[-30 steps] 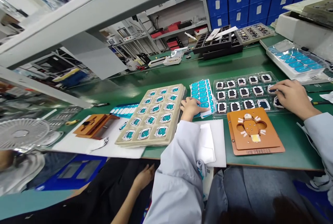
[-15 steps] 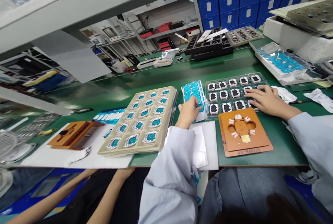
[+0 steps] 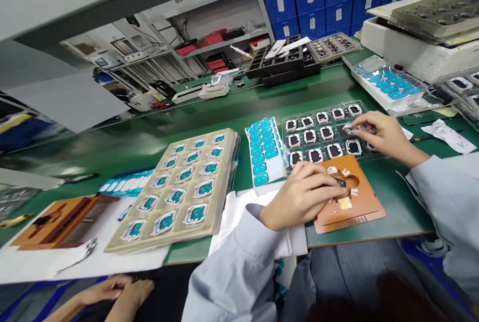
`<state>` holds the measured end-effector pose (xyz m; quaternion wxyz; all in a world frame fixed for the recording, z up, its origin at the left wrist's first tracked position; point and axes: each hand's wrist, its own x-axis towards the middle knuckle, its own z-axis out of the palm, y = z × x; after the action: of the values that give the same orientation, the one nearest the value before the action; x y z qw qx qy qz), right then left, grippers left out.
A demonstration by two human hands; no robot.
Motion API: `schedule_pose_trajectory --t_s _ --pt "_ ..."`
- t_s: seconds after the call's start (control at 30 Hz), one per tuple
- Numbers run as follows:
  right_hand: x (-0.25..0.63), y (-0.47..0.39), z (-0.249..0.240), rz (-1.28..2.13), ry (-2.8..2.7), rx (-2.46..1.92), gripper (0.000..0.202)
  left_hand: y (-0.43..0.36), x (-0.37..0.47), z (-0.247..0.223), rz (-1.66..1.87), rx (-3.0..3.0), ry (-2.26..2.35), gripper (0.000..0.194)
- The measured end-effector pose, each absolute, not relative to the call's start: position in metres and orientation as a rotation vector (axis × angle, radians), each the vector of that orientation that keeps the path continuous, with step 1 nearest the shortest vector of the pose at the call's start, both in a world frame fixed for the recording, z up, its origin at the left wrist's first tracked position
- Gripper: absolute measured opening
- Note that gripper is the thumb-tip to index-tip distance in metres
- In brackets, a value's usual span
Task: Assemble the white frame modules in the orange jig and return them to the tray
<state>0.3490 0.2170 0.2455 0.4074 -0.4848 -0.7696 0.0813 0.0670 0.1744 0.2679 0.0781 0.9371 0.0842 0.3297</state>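
Pinching a small teal piece (image 3: 340, 182) at the orange fixture (image 3: 368, 211) with the left hand (image 3: 299, 197), seating unclear, and a small part (image 3: 348, 128) over the mostly filled clear tray (image 3: 338, 133) with the right hand (image 3: 389, 136).

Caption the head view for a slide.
Left hand with teal piece at orange fixture, right hand pinching small part over clear tray.

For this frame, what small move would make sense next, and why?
Probably the left hand should lower the small teal piece onto the orange fixture: the piece is at its fingertips, right over the fixture's middle cut-out. The right hand seems occupied, pinching a pale-edged part over the clear tray.
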Motion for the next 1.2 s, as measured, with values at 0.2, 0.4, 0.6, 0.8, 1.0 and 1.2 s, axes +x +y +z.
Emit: schedule_pose_trajectory --t_s 0.2,0.4,0.6,0.8,1.0,1.2 --pt "0.335 0.17 0.273 0.759 -1.845 -0.873 0.015 0.175 0.062 0.268 0.82 2.749 0.292 0.038" --pt "0.333 0.157 0.27 0.684 -2.157 -0.745 0.017 0.177 0.059 0.272 0.77 2.799 0.281 0.046" --pt "0.33 0.153 0.268 0.593 -2.275 -0.759 0.02 0.175 0.057 0.274 0.75 2.801 0.335 0.06" --pt "0.335 0.152 0.276 0.513 -2.194 -0.81 0.025 0.178 0.05 0.278 0.629 2.728 0.304 0.061" --pt "0.336 0.153 0.275 0.485 -2.232 -0.792 0.016 0.177 0.051 0.275 0.584 2.763 0.332 0.071" --pt "0.333 0.152 0.269 0.434 -2.179 -0.854 0.015 0.174 0.051 0.278 0.627 2.75 0.37 0.072"
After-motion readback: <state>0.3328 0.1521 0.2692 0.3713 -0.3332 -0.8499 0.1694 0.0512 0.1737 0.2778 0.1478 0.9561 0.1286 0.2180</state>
